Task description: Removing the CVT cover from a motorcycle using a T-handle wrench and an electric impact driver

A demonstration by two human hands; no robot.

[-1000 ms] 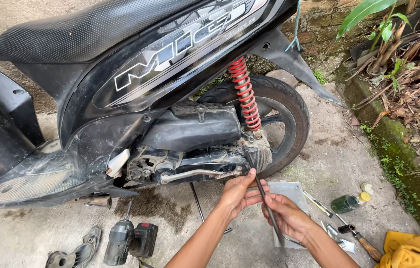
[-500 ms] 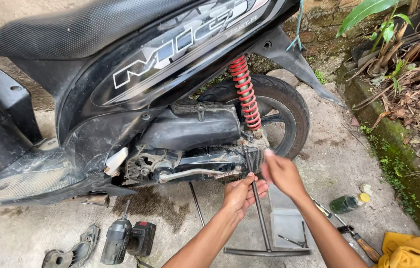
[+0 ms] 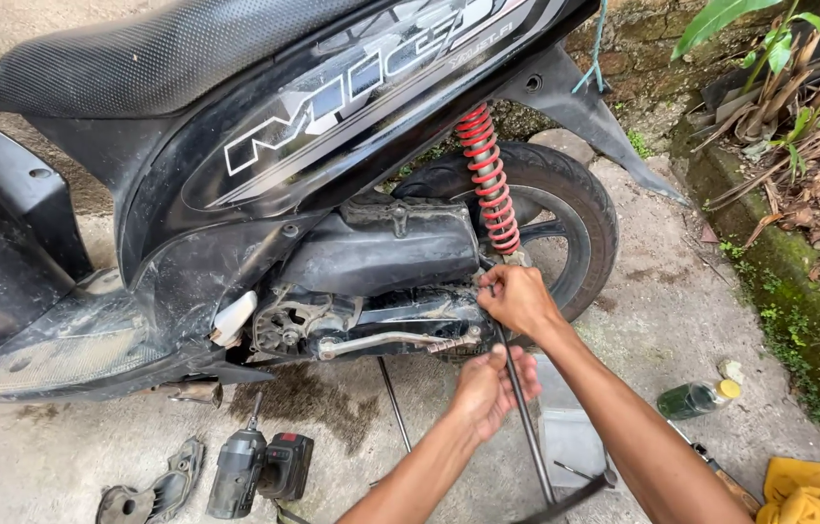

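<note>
down by the rear wheel, the right hand (image 3: 518, 299) sits at the top end of a long dark metal t-handle wrench (image 3: 524, 417), its fingers curled against the engine casing just below the red coil shock absorber (image 3: 487, 180); the wrench tip is hidden behind that hand, so what it meets cannot be told. the left hand (image 3: 487, 388) grips the wrench shaft lower down, fingers closed round it. the crossbar handle is partly cut off by the bottom edge. the black scooter (image 3: 264, 146) bears silver lettering on its side panel, partly out of frame at the top. on the concrete floor (image 3: 662, 320) lie a black cordless power tool (image 3: 257, 474) with a red-marked battery, a small green bottle with a yellow cap (image 3: 693, 399), and a yellow cloth (image 3: 812, 493), cut off at the corner.
</note>
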